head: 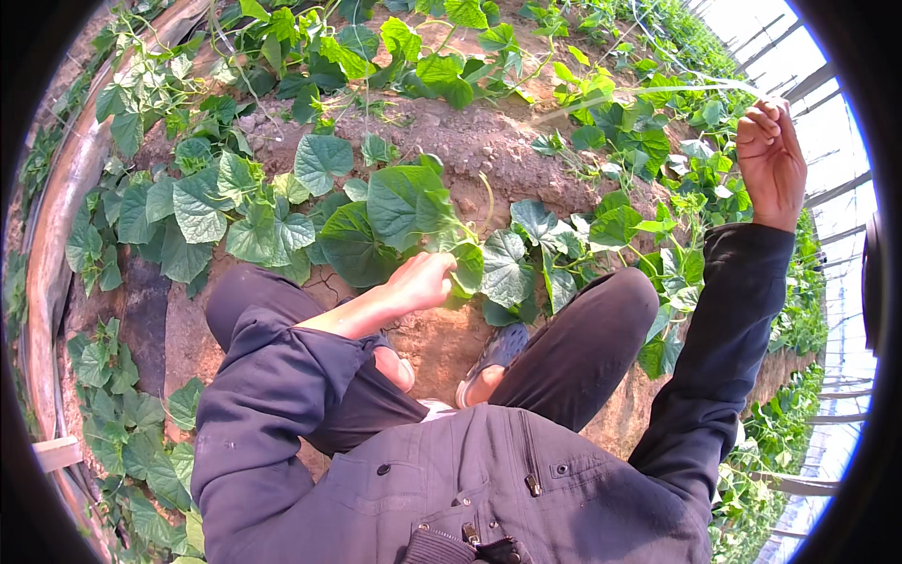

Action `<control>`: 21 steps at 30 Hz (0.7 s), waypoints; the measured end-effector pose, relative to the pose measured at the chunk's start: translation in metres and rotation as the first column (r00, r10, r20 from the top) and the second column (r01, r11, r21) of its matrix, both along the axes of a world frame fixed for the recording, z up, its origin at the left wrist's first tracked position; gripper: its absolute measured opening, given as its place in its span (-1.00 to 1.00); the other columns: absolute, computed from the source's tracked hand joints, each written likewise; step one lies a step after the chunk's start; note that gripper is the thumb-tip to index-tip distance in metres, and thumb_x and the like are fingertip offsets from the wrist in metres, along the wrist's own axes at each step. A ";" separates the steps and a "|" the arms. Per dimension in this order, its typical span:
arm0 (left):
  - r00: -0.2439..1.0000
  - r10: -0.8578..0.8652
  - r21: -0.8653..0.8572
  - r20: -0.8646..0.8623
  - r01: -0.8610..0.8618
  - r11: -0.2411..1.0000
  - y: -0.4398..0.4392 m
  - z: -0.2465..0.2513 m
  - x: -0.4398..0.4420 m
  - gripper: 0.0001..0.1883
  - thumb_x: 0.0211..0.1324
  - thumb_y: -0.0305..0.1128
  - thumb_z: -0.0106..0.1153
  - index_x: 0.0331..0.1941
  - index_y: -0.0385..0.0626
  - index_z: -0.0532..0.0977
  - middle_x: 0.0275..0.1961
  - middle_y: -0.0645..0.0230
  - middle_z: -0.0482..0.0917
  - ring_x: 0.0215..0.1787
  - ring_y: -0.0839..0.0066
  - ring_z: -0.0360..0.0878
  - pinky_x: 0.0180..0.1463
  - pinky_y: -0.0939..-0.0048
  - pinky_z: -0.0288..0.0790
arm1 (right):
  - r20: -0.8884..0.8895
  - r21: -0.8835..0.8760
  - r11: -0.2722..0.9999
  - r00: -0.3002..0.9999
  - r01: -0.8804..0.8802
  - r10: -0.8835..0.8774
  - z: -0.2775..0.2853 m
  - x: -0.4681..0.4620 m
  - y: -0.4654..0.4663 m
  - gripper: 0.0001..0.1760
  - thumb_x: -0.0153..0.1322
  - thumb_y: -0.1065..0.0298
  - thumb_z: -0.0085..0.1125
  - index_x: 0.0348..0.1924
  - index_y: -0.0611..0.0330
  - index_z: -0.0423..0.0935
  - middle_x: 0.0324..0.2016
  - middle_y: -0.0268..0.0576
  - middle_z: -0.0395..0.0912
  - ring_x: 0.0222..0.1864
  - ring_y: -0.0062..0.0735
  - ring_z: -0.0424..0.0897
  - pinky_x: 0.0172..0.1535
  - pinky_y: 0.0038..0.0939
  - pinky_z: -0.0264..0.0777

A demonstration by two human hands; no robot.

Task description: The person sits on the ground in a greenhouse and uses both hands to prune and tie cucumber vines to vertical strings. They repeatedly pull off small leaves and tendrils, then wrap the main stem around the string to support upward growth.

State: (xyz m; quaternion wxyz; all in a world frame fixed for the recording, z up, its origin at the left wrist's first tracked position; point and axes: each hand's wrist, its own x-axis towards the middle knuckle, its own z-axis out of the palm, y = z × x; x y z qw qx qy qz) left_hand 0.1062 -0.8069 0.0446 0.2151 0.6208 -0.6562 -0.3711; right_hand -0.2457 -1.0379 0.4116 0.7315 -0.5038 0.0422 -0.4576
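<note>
Low in front of me, my left hand (423, 278) is closed at the growing tip of a young cucumber vine (465, 236). Its fingertips are partly hidden, and a bright green leaf (466, 269) lies against them. Broad cucumber leaves (412, 204) spread just beyond this hand. Raised far out to the right is my right hand (771, 158), its fingers pinched on a pale twine (694, 88). The twine runs leftward from the fingers over the plants, blurred along part of its length. Another thin strand (645, 32) curves toward the top of the view.
My bent knees (620, 303) flank the plants, with my shoes (493, 356) on cracked soil. More cucumber vines (204, 204) grow left and right. A ridge of loose soil (451, 137) crosses ahead. Thin strings (366, 84) hang there. Greenhouse framing (838, 187) lines the right side.
</note>
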 end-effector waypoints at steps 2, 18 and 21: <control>0.998 0.056 -0.051 -0.032 -0.058 0.997 0.001 -0.019 0.007 -0.59 0.25 -0.45 0.20 0.16 -0.34 0.68 -0.02 -0.18 0.82 0.10 -0.11 0.83 0.21 0.00 0.65 | 0.057 -0.070 0.997 0.998 0.008 -0.004 0.016 -0.016 -0.009 -0.81 0.80 0.40 0.03 -0.02 0.38 0.48 -0.17 -0.10 0.56 -0.18 -0.43 0.53 -0.08 -0.44 0.44; 0.729 0.479 0.178 -0.489 -0.455 0.873 -0.057 0.061 0.121 -0.77 0.43 -0.44 0.25 0.06 -0.27 0.71 -0.10 0.22 0.84 -0.13 0.50 0.81 -0.05 0.40 0.71 | -0.711 -0.702 0.705 0.040 -0.103 -0.702 -0.188 0.094 0.065 -0.69 0.59 0.11 0.38 -0.14 0.21 0.82 -0.38 -0.04 0.81 -0.34 -0.11 0.81 -0.16 -0.22 0.67; 0.620 0.592 0.238 -0.515 -0.560 0.794 -0.054 0.060 0.154 -0.77 0.50 -0.40 0.25 0.10 -0.24 0.69 -0.03 0.20 0.85 -0.09 0.47 0.84 -0.02 0.41 0.73 | -0.915 -0.399 0.890 0.157 -0.220 -0.372 -0.252 0.150 0.056 -0.75 0.60 0.24 0.36 -0.08 0.27 0.80 -0.39 -0.08 0.81 -0.43 -0.36 0.78 -0.21 -0.28 0.67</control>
